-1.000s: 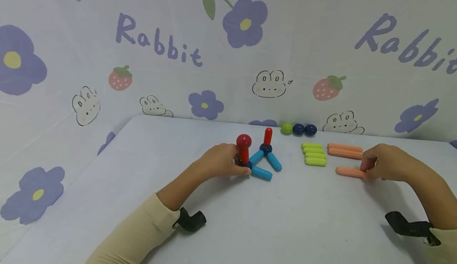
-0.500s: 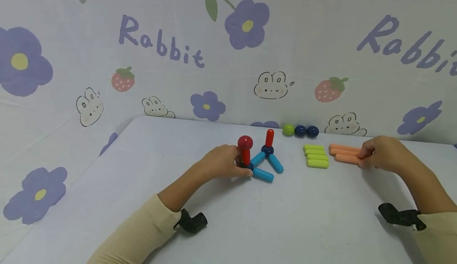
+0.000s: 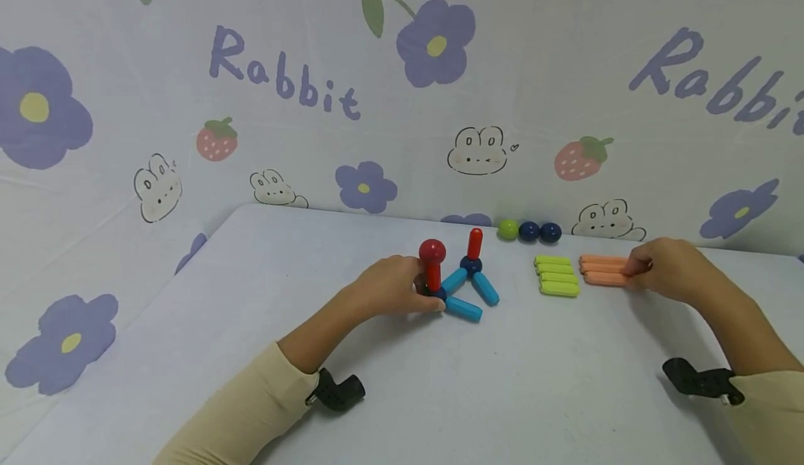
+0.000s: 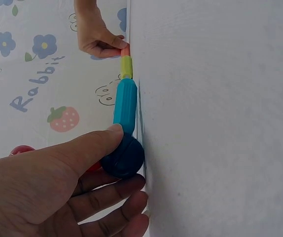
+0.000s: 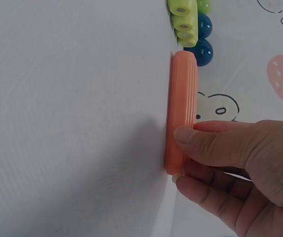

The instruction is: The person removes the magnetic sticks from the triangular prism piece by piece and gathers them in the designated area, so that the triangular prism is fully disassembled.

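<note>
In the head view, my left hand (image 3: 391, 287) grips a dark blue ball (image 4: 124, 159) at the corner of a small stick-and-ball frame. Blue sticks (image 3: 463, 309) come out of this ball, and a red stick (image 3: 433, 276) rises from it with a red ball (image 3: 432, 251) on top. A second dark blue ball (image 3: 471, 264) carries another upright red stick (image 3: 475, 244). On the right, my right hand (image 3: 668, 269) pinches the near end of an orange stick (image 5: 182, 94) between thumb and fingers. That stick lies alongside two other orange sticks (image 3: 601, 261).
Several yellow-green sticks (image 3: 557, 276) lie in a row left of the orange ones. Behind them, a green ball (image 3: 508, 229) and two dark blue balls (image 3: 540, 232) line the back edge of the white table (image 3: 490, 395). A printed cloth (image 3: 402, 102) hangs behind.
My right hand has moved the orange stick back and slightly left, from apart to beside the other two orange sticks. My left hand has kept its grip on the frame.
</note>
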A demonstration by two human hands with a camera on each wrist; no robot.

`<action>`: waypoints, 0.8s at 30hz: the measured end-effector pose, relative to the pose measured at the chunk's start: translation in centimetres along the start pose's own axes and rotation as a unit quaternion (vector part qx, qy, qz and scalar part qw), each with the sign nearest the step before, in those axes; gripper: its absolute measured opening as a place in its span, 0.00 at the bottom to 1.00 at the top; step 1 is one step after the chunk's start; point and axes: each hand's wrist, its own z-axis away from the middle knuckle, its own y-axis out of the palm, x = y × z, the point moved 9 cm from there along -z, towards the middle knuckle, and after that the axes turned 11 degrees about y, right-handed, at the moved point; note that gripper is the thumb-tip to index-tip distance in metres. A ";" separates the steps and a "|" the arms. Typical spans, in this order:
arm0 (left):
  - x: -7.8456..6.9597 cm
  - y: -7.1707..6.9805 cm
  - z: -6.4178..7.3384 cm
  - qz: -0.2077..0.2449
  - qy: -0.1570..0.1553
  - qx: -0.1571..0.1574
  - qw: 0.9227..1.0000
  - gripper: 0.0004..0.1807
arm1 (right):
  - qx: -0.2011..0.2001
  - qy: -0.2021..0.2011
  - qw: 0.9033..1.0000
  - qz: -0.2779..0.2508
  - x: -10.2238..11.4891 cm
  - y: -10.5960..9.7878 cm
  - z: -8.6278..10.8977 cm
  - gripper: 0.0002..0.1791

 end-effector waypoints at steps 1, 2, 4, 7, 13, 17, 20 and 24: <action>0.0 0.0 0.0 0.001 0.000 0.000 1.000 0.18 | -0.001 -0.001 1.000 -0.001 0.1 0.0 0.0 0.04; 0.0 0.0 0.0 0.002 -0.001 0.000 1.000 0.18 | -0.002 -0.002 1.000 -0.003 0.1 0.0 0.0 0.04; 0.1 0.0 0.0 0.004 -0.003 0.001 1.000 0.18 | -0.005 -0.005 1.000 -0.003 0.3 0.0 0.0 0.05; 0.1 0.0 -0.1 0.003 -0.003 0.002 1.000 0.18 | -0.009 -0.011 1.000 -0.002 0.5 0.1 0.0 0.06; 0.0 0.0 -0.1 -0.002 -0.001 0.001 1.000 0.18 | -0.028 -0.032 0.999 0.004 1.9 0.2 0.2 0.10; -0.1 0.0 -0.1 -0.004 -0.004 0.002 1.000 0.18 | -0.038 -0.055 0.998 -0.014 3.4 0.5 0.0 0.14; 0.0 0.0 0.0 -0.003 -0.006 0.003 1.000 0.18 | -0.031 -0.061 0.997 -0.030 4.2 0.9 -0.3 0.15; 0.0 0.0 -0.1 0.001 -0.005 0.001 1.000 0.18 | -0.012 -0.056 0.998 -0.032 4.7 1.5 -0.9 0.16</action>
